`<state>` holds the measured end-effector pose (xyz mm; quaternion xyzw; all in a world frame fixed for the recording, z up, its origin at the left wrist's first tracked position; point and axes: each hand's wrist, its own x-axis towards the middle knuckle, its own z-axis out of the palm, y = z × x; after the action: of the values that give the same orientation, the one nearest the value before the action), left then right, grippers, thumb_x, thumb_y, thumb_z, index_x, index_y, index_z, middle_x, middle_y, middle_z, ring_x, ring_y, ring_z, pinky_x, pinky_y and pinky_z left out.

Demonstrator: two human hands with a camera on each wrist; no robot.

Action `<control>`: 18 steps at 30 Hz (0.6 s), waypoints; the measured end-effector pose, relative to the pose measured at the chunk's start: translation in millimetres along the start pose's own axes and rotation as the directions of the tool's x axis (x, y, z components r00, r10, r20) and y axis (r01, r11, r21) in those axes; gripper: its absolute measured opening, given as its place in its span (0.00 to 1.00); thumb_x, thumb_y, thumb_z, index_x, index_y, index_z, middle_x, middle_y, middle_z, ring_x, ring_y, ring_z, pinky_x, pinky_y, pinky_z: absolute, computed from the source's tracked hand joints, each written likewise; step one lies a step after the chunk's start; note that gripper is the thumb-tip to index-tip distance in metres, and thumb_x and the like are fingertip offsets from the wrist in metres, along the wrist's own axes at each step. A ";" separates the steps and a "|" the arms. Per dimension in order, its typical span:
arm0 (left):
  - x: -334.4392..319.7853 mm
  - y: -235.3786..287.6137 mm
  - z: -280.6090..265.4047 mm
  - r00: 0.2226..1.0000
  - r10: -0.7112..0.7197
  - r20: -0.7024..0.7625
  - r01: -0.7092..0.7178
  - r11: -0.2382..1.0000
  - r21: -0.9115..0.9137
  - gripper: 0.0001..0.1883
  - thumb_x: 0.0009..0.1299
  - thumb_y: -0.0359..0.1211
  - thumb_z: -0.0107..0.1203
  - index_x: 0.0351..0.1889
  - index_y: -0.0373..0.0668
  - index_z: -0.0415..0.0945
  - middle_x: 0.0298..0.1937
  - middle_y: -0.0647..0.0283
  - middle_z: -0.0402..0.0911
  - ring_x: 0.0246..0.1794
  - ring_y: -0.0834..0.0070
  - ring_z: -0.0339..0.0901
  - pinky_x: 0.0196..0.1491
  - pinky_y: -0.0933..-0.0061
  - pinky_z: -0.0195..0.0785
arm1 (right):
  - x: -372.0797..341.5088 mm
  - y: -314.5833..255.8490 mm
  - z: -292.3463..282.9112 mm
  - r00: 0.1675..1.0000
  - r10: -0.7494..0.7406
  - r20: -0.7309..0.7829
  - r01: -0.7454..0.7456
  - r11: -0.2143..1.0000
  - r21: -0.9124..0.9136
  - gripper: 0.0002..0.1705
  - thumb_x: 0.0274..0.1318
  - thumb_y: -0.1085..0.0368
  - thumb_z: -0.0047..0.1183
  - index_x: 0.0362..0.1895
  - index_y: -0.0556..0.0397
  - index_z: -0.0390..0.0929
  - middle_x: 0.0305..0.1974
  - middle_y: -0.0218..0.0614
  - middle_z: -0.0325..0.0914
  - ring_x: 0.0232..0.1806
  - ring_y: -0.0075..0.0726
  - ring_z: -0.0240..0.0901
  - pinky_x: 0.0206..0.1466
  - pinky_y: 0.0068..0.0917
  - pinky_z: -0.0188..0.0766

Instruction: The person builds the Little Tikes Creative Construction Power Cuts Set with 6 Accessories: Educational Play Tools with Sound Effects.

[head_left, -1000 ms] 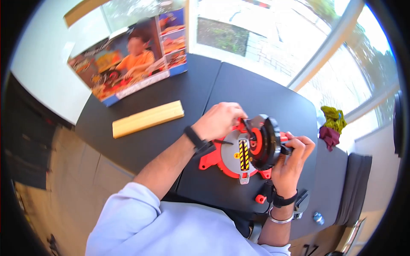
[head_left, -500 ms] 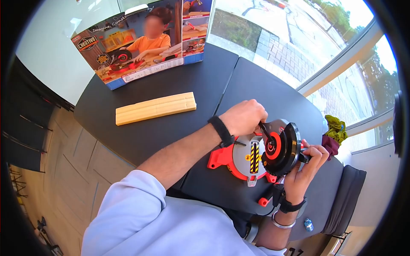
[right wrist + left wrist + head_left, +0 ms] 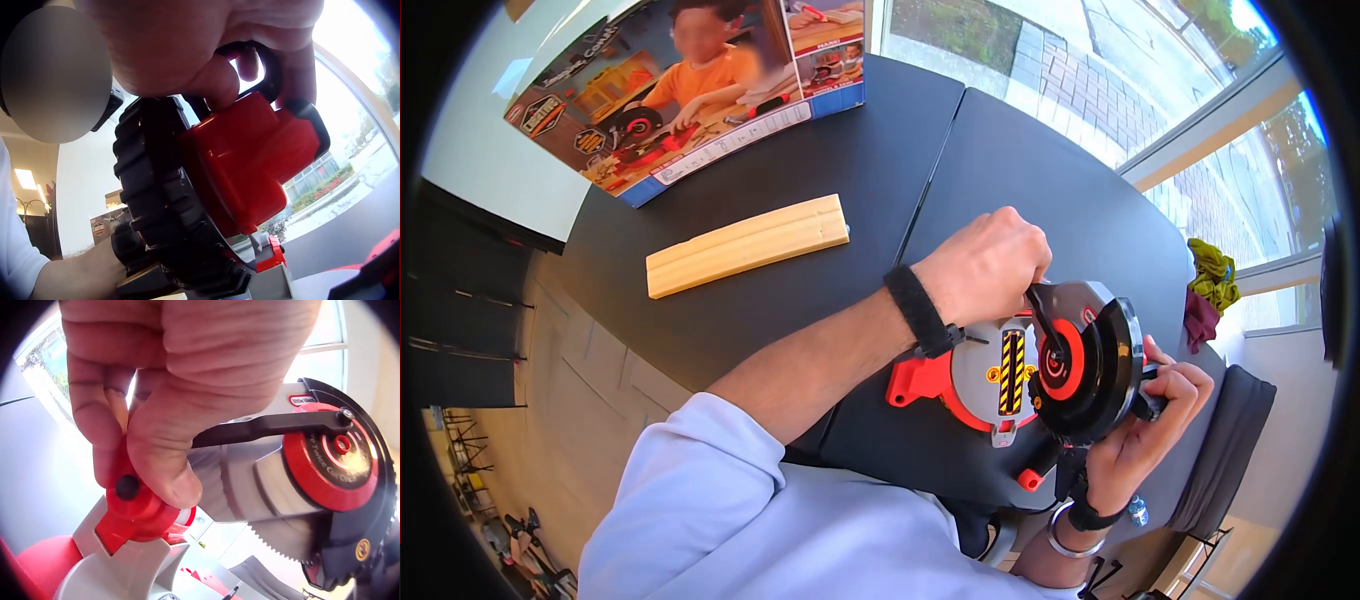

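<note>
A toy mitre saw with a grey round base (image 3: 978, 375) and a black blade guard (image 3: 1112, 370) stands on the dark table. At its rear pivot, my left hand (image 3: 990, 265) pinches the red hinge piece (image 3: 140, 509), thumb and fingers around it. The black link arm (image 3: 262, 428) runs from there to the red disc (image 3: 337, 462). My right hand (image 3: 1145, 440) grips the black handle (image 3: 272, 72) beside the red motor housing (image 3: 250, 162), fingers curled through it. The saw head is raised over the right side of the base.
Joined wooden pieces (image 3: 750, 245) lie on the table (image 3: 800, 330) left of the saw. Behind them stands a printed box (image 3: 700, 90). A red-tipped piece (image 3: 1031, 479) is near the front edge. Cloths (image 3: 1212, 275) are at the far right, a small bottle (image 3: 1138, 511) lower right.
Both hands and the saw sit farther right in the head view, which has itself shifted. My left hand keeps hold at the rear of the saw and my right hand stays on the handle.
</note>
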<state>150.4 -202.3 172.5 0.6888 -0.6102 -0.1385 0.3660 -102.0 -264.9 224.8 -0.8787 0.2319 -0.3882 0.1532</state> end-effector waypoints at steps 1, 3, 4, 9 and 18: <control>-0.3 0.3 -4.0 1.000 -0.015 0.023 0.017 0.998 -0.059 0.10 0.56 0.22 0.75 0.36 0.33 0.90 0.37 0.48 0.90 0.43 0.49 0.89 0.50 0.57 0.84 | -0.1 1.5 -1.1 1.000 0.002 0.016 -0.003 1.000 0.011 0.20 0.51 0.85 0.54 0.46 0.56 0.65 0.48 0.42 0.58 0.55 0.52 0.76 0.76 0.62 0.76; -0.8 -0.8 -7.9 0.998 -0.032 0.050 0.037 0.993 -0.115 0.10 0.56 0.22 0.74 0.36 0.33 0.89 0.37 0.48 0.90 0.42 0.48 0.89 0.50 0.57 0.83 | 1.2 -1.6 1.7 1.000 0.019 0.008 -0.019 0.999 0.027 0.20 0.54 0.81 0.61 0.46 0.55 0.65 0.48 0.41 0.58 0.56 0.52 0.77 0.75 0.60 0.76; -1.0 -0.9 -7.2 1.000 -0.010 0.029 0.013 0.995 -0.099 0.10 0.55 0.22 0.74 0.35 0.33 0.89 0.36 0.48 0.89 0.42 0.48 0.88 0.49 0.56 0.83 | 2.0 -3.7 3.2 1.000 0.024 -0.013 -0.024 1.000 0.009 0.20 0.56 0.76 0.65 0.43 0.54 0.64 0.48 0.43 0.60 0.56 0.55 0.79 0.70 0.57 0.79; -5.0 -1.6 1.0 0.998 0.044 -0.038 -0.046 0.997 -0.064 0.09 0.55 0.21 0.73 0.34 0.33 0.87 0.36 0.50 0.88 0.40 0.49 0.88 0.46 0.55 0.82 | -3.4 2.2 7.2 0.998 0.031 -0.060 -0.029 0.999 0.034 0.26 0.58 0.68 0.75 0.43 0.53 0.65 0.48 0.43 0.61 0.58 0.60 0.83 0.65 0.55 0.81; -7.3 0.3 3.0 0.999 0.012 -0.047 -0.013 1.000 -0.028 0.11 0.56 0.17 0.71 0.37 0.33 0.87 0.39 0.51 0.88 0.40 0.50 0.89 0.45 0.57 0.82 | -0.1 4.6 -7.2 0.999 -0.030 0.042 0.029 1.000 0.011 0.23 0.49 0.88 0.57 0.45 0.55 0.67 0.50 0.47 0.63 0.62 0.63 0.80 0.67 0.55 0.81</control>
<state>146.6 -196.4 168.8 0.6828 -0.6037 -0.1288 0.3908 -108.7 -269.4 227.4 -0.8892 0.2137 -0.3729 0.1569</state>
